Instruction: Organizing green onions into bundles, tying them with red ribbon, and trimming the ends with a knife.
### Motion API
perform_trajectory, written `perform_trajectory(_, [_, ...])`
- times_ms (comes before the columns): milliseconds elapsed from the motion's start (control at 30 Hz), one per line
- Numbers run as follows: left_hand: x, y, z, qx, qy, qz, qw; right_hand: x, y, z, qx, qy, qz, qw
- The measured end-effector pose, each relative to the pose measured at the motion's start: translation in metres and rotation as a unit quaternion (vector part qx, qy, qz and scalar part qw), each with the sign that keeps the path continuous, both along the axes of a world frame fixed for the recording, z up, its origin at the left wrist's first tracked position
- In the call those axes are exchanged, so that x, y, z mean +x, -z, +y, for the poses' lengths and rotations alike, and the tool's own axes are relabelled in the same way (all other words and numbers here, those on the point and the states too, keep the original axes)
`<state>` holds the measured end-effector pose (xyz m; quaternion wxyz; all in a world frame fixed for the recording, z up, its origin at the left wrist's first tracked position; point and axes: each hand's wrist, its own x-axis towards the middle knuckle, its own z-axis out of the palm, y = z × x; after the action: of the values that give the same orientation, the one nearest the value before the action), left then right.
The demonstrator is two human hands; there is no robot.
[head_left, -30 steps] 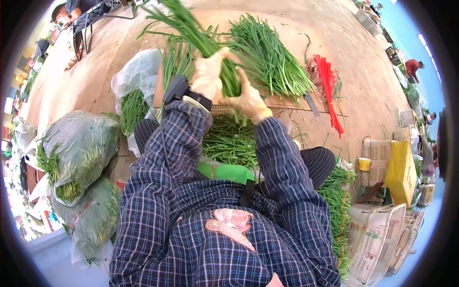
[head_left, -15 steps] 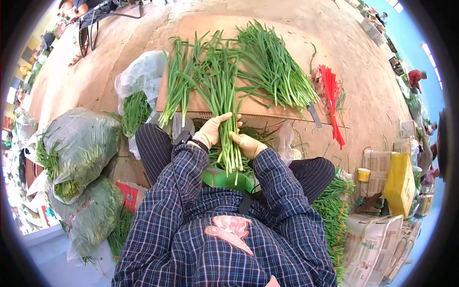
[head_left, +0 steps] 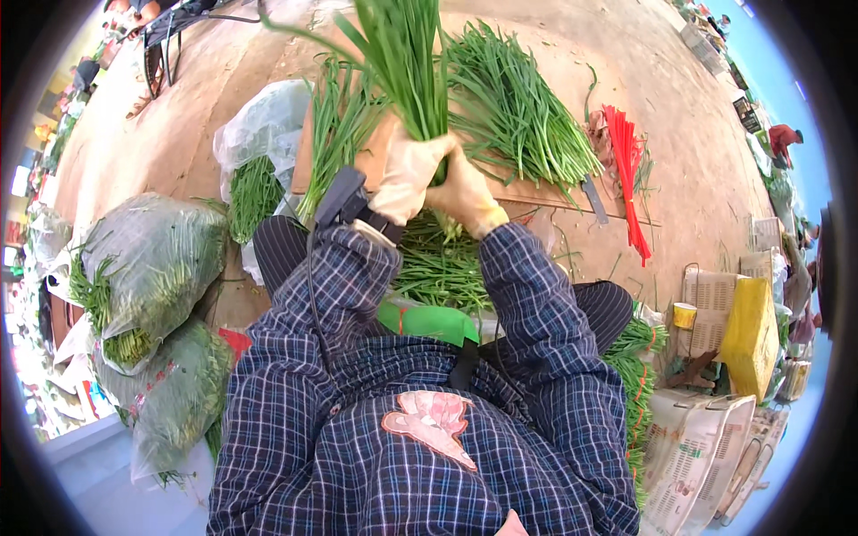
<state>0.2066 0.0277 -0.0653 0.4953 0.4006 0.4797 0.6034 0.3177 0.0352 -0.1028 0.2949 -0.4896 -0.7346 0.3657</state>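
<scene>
Both my hands wear pale gloves and are closed around a bunch of garlic chives (head_left: pixel 409 76), raised upright above the low board (head_left: pixel 374 150). My left hand (head_left: pixel 407 179) wraps the lower stalks, with a dark device strapped at the wrist. My right hand (head_left: pixel 466 192) grips them from the other side, touching the left; the stalk ends show only partly beneath. On the board, a smaller bunch of chives (head_left: pixel 335 125) lies to the left and a larger pile of chives (head_left: pixel 523 116) to the right. Loose chives (head_left: pixel 442 268) lie below my hands.
Red ties (head_left: pixel 626 170) and a flat metal blade (head_left: pixel 593 201) lie right of the pile. Stuffed plastic bags (head_left: pixel 161 268) stand on my left. Bundled chives (head_left: pixel 636 375), a yellow container (head_left: pixel 749 335) and pale crates (head_left: pixel 693 447) are on my right.
My hands have lifted the bunch off the board, bringing it upright and nearer the camera. They have closed more tightly round the stalks and now meet.
</scene>
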Motion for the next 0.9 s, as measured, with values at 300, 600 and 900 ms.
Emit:
perform_trajectory(300, [-0.03,-0.07,0.056,0.284,0.078,0.117,0.948,-0.024,-0.025,0.096,0.059,-0.092,0.153,0.982])
perform_trajectory(600, [-0.051,0.011,0.068,0.15,0.051,0.119,0.98,-0.038,0.023,0.105,-0.187,-0.216,0.394,0.874])
perform_trajectory(900, [-0.058,0.0,0.081,0.184,0.037,0.194,0.963,-0.045,-0.01,0.109,0.034,-0.191,0.01,0.981])
